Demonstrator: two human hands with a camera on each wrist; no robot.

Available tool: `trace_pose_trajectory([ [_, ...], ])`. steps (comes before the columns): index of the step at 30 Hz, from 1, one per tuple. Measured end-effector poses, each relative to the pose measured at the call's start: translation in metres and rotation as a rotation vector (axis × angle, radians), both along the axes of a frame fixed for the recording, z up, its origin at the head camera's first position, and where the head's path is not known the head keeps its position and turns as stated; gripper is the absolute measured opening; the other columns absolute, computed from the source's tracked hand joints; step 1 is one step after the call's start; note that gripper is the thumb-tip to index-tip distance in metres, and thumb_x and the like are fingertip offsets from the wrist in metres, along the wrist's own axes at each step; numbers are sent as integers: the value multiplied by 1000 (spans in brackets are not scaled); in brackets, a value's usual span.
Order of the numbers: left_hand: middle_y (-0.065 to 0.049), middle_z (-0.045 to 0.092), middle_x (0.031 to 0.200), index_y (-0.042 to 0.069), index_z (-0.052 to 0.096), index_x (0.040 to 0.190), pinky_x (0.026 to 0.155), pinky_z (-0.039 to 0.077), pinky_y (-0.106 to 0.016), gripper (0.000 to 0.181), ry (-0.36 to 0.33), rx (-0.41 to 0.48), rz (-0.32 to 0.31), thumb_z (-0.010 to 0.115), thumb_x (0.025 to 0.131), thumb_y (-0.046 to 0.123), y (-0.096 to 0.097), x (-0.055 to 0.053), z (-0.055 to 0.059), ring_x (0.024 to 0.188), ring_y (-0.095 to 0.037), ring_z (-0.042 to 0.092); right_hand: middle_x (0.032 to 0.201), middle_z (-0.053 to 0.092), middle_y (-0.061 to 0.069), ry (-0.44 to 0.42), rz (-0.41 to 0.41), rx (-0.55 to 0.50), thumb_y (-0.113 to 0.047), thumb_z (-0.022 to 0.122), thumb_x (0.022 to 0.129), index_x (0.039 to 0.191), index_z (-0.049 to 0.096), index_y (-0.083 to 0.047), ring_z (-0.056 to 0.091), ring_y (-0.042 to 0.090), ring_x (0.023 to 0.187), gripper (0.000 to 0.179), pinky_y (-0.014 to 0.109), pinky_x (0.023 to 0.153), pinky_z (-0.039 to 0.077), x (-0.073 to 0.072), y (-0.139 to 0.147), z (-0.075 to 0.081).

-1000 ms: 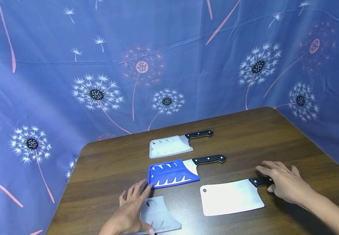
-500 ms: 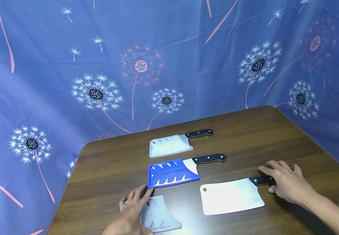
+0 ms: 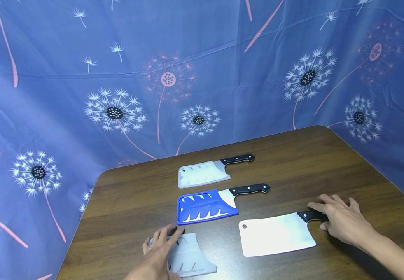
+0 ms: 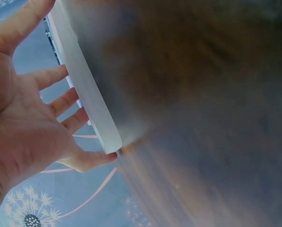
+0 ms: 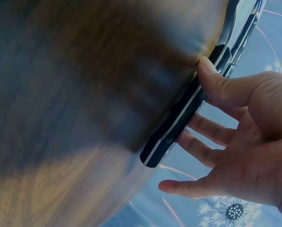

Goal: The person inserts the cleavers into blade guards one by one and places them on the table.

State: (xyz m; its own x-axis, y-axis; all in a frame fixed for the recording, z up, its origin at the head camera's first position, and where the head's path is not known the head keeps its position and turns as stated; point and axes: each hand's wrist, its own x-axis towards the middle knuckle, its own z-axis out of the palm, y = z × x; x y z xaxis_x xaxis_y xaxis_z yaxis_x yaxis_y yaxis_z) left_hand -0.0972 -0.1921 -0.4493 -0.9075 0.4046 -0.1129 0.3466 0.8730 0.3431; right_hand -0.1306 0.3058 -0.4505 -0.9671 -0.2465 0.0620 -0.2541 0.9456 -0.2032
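Note:
A cleaver (image 3: 276, 235) with a bare, bright blade and a black handle lies on the table, its blade toward the left. My right hand (image 3: 345, 219) holds the handle (image 5: 183, 111), thumb at the near edge and fingers reaching over the top. The little finger sticks out apart from it in the right wrist view. At the front left lies a translucent grey blade cover (image 3: 192, 254), its curved open end facing the cleaver. My left hand (image 3: 158, 254) spans the cover's left part, fingers at the far edge. In the left wrist view, the fingertips touch the cover (image 4: 86, 80) and the little finger meets its end.
Behind the grey cover lies a second cleaver in a blue cover (image 3: 205, 206), black handle to the right. Farther back is a third cleaver in a whitish cover (image 3: 202, 174). A blue dandelion-patterned cloth (image 3: 229, 85) hangs behind the wooden table (image 3: 292, 171).
My left hand has shifted slightly toward me, and its thumb has slid largely out of the head view. My right hand has settled a little more over the handle. The cleavers stay put.

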Motion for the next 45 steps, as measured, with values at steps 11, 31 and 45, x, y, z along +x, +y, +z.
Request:
trace_pose_trajectory([
  [11,-3,42,123,16,49,138,86,28,-77,110,45,5,9,96,41,38,0,1,-1,114,-28,39,111,61,24,76,5,-20,-4,85,64,108,73,-7,57,49,99,45,66,65,44,3,-4,-1],
  [31,-5,46,127,19,50,138,89,32,-71,110,217,-40,83,94,41,45,3,-4,10,117,-29,42,100,60,14,234,15,-114,20,62,56,109,70,2,54,36,91,56,57,66,44,6,-7,1],
  [45,-6,45,127,23,49,139,92,33,-64,110,362,-21,129,94,41,43,8,-5,22,117,-28,40,98,58,14,510,42,-140,18,59,56,110,68,1,49,34,90,57,52,71,37,5,-12,15],
])
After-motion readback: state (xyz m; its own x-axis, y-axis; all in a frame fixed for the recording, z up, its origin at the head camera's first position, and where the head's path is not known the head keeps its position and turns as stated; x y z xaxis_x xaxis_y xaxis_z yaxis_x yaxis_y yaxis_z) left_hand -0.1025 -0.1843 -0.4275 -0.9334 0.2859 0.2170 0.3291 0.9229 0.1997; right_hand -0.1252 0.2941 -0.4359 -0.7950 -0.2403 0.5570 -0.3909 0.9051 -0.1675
